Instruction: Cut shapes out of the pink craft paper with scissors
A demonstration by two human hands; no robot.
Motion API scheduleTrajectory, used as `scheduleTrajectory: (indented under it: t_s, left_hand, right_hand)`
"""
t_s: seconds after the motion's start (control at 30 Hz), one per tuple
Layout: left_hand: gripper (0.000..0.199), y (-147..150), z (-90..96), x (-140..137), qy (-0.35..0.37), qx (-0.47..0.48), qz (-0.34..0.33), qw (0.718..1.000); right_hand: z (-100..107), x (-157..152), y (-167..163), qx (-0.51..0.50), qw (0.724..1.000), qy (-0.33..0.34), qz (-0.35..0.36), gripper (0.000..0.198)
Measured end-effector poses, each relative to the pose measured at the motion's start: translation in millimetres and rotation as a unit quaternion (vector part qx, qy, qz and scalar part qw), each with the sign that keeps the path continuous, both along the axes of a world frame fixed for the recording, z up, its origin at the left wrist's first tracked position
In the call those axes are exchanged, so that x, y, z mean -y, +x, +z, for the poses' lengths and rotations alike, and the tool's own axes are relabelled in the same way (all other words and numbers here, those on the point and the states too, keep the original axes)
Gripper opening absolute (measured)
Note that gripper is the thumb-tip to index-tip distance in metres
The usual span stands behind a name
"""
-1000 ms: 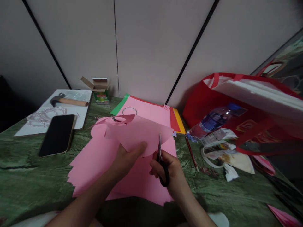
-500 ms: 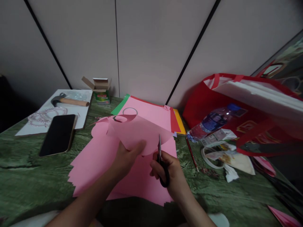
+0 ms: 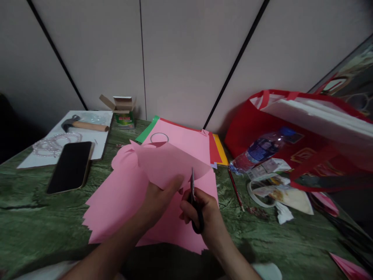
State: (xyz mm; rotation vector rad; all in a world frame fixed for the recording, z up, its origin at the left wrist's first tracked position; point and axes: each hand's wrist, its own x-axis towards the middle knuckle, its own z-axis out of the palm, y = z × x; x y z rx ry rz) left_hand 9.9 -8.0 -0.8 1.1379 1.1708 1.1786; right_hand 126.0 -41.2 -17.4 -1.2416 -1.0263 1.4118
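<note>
My left hand (image 3: 161, 196) pinches the lower edge of a curved piece of pink paper (image 3: 166, 161), thumb on top and the other fingers mostly hidden. In my right hand (image 3: 204, 212) is a pair of scissors (image 3: 198, 217) with black handles, their blades pointing up and set against the paper just right of my left thumb. Below both hands lies a spread stack of pink paper sheets (image 3: 116, 208) with stepped edges. A thin ring (image 3: 159, 137) rests on more pink paper behind the held piece.
To the left are a black phone (image 3: 70, 167), a hammer (image 3: 87, 125) and beads (image 3: 56, 144) on a white board, with an open small box (image 3: 124, 116) behind. At right stand a red bag (image 3: 241, 124) and a leaning water bottle (image 3: 259, 151), near a pencil (image 3: 235, 189) and a tape roll (image 3: 252, 194).
The scissors and my right hand have shifted slightly left along the paper, closer to my left thumb. The held paper has turned a little, its left corner now standing up.
</note>
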Motion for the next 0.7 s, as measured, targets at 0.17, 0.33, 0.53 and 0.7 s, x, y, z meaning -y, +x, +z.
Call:
scheduleTrajectory:
  t_s: [0.17, 0.33, 0.53, 0.7]
  left_hand:
    - [0.014, 3.4, 3.4, 4.4, -0.061, -0.005, -0.031, 0.998]
    - [0.013, 3.4, 7.8, 6.1, -0.053, -0.014, 0.0, 0.999]
    - [0.026, 2.6, 7.3, 5.3, -0.043, -0.017, -0.01, 0.999]
    - [0.029, 1.3, 2.6, 4.5, -0.036, -0.017, -0.019, 0.999]
  right_hand:
    - [-0.2, -1.3, 3.5, 0.017, 0.999, 0.032, -0.004, 0.03]
    - [-3.7, -2.0, 6.7, 0.018, 0.998, 0.053, -0.012, 0.031]
    - [-1.1, -2.1, 6.9, 0.025, 0.999, 0.043, -0.015, 0.036]
    - [-1.8, -2.2, 7.8, 0.028, 0.998, 0.046, -0.015, 0.037]
